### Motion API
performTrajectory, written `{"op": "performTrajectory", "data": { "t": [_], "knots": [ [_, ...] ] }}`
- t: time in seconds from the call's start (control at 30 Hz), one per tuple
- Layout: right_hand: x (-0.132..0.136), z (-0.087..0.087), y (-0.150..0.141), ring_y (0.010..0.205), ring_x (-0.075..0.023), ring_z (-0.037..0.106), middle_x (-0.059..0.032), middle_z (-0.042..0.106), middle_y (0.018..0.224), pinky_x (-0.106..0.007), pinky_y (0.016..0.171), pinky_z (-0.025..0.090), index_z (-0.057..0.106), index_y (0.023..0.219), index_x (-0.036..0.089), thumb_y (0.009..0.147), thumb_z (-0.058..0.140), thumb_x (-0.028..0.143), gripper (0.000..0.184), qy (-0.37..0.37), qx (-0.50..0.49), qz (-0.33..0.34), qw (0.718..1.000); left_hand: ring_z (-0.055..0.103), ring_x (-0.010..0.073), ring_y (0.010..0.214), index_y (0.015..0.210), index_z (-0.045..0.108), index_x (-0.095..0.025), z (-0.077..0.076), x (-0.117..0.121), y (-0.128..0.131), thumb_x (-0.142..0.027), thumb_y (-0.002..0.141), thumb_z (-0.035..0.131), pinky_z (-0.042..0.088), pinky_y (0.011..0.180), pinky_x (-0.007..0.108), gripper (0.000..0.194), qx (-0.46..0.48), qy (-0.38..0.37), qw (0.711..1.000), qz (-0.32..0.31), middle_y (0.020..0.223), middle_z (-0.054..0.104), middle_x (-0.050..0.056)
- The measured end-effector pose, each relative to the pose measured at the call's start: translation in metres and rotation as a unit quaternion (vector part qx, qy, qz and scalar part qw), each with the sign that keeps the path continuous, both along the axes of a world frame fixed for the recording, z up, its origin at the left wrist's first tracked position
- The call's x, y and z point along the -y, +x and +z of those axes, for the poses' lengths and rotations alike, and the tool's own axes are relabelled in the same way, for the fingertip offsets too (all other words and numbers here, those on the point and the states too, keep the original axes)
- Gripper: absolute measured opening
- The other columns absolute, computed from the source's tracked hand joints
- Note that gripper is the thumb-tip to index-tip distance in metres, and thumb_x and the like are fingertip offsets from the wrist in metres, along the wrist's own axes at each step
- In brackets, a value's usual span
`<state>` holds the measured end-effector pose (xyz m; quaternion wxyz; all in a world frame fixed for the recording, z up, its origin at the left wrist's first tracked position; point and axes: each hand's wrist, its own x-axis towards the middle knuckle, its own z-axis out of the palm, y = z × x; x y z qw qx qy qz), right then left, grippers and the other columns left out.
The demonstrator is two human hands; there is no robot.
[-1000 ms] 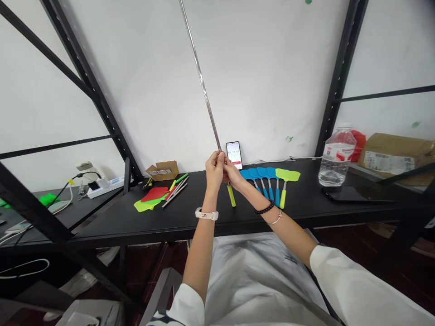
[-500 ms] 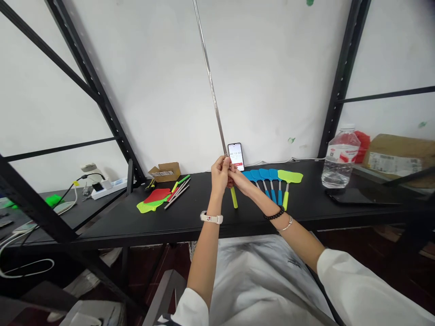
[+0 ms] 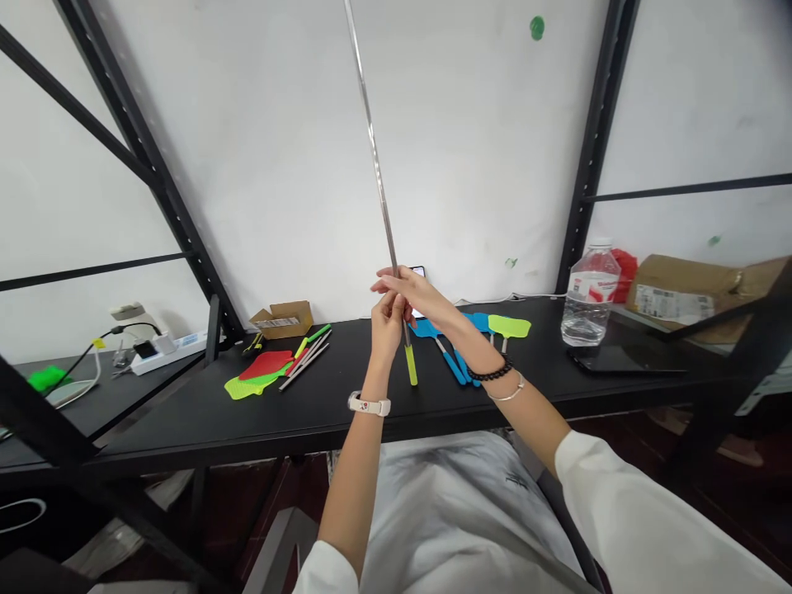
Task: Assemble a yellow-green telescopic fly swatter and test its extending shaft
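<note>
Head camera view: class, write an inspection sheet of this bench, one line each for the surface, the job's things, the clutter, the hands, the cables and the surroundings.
Surface: black bench top.
Job's things: tilted steel rod with a lime handle at its lower end.
Clutter: blue fly swatters, a lime fly swatter, red swatter head, loose metal rods, small cardboard box, water bottle.
Hands: left hand grips the rod; right hand reaches across above it, fingers extended.
Cables: black cable running to a white power strip.
Surroundings: white wall, black shelf upright, cardboard parcel.
</note>
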<state>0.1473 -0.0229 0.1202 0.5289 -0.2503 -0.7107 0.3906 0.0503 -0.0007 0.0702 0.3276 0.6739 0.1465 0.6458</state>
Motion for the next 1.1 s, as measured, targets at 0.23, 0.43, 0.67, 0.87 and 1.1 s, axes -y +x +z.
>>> {"op": "performTrajectory", "data": {
  "t": [0.23,0.43,0.67,0.87,1.1],
  "knots": [
    [-0.023,-0.013,-0.021,0.056,-0.0085,0.054,-0.0018,0.058,0.061,-0.019,0.053,0.042,0.046,0.064,0.016,0.084,0.038,0.053,0.043,0.091,-0.083,-0.094,0.988,0.06,0.0177,0.079,0.101,0.059,-0.015,-0.003,-0.007,0.009,-0.043,0.08,0.052,0.046,0.061,0.022,0.035,0.023,0.001,0.997,0.068,0.087,0.063,0.008],
    [-0.03,-0.029,-0.024,0.058,-0.0091,0.055,-0.0025,0.059,0.063,-0.02,0.058,0.043,0.05,0.063,0.015,0.085,0.035,0.053,0.047,0.075,-0.058,-0.089,0.991,0.061,0.0223,0.09,0.103,0.061,-0.015,-0.019,-0.01,0.003,-0.041,0.082,0.05,0.048,0.071,0.028,0.035,0.014,-0.016,0.997,0.079,0.093,0.064,0.009],
    [-0.029,-0.051,-0.025,0.059,-0.0105,0.056,-0.0036,0.059,0.065,-0.021,0.059,0.043,0.05,0.063,0.015,0.084,0.036,0.055,0.047,0.051,-0.065,-0.088,0.993,0.061,0.0226,0.091,0.104,0.061,-0.016,-0.04,-0.013,0.0,-0.041,0.08,0.052,0.049,0.074,0.028,0.035,0.005,-0.052,0.997,0.058,0.094,0.064,0.009],
    [-0.026,-0.054,-0.023,0.058,-0.0108,0.054,-0.0033,0.058,0.063,-0.022,0.059,0.043,0.048,0.06,0.016,0.083,0.036,0.056,0.048,0.077,-0.087,-0.106,0.988,0.061,0.0223,0.09,0.102,0.061,-0.015,-0.042,-0.011,0.005,-0.042,0.08,0.052,0.049,0.074,0.029,0.036,0.013,-0.073,0.996,0.042,0.091,0.065,0.01],
    [-0.019,-0.06,-0.026,0.062,-0.0123,0.055,-0.005,0.059,0.064,-0.023,0.061,0.043,0.049,0.058,0.015,0.083,0.034,0.058,0.052,0.085,-0.071,-0.121,0.986,0.062,0.0204,0.081,0.095,0.064,-0.013,-0.042,-0.002,-0.006,-0.043,0.079,0.051,0.048,0.069,0.027,0.036,-0.025,-0.088,0.994,0.063,0.085,0.065,0.009]
  ]
}}
